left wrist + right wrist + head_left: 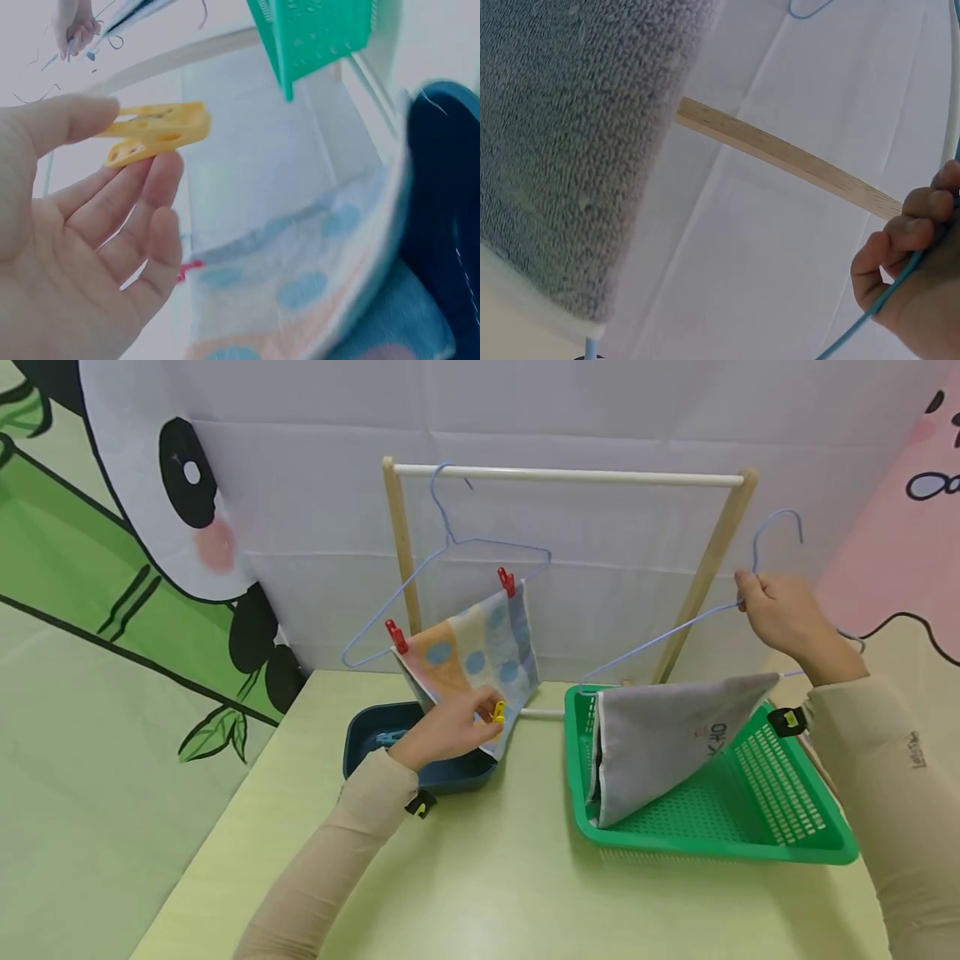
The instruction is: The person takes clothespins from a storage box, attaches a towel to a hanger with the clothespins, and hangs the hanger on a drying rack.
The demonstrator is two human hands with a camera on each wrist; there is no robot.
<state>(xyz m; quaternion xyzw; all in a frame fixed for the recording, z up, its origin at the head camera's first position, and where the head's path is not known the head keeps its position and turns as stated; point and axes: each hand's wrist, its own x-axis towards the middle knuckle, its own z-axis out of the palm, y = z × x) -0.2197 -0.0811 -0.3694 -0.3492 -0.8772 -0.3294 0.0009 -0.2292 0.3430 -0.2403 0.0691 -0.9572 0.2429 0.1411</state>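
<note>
My left hand (442, 727) pinches a yellow clothespin (161, 131) between thumb and fingers, over a dark blue bin (450, 785). Just behind that hand hangs a polka-dot towel (472, 639), fastened by two red clothespins (507, 582) to a blue wire hanger (386, 606) on the rack's rod. On the right, my right hand (791, 614) grips a second blue hanger (652, 642) just below its hook. Draped over this hanger's lower bar is a grey towel (660, 743), which hangs above a green basket. In the right wrist view, fingers curl round the blue wire.
The rack, with a white rod (570, 475) and wooden legs (708, 572), stands at the table's back before a printed cloth backdrop. Blue clothespins (390, 738) lie in the bin. The green basket (720, 849) sits at right on the pale table (480, 877).
</note>
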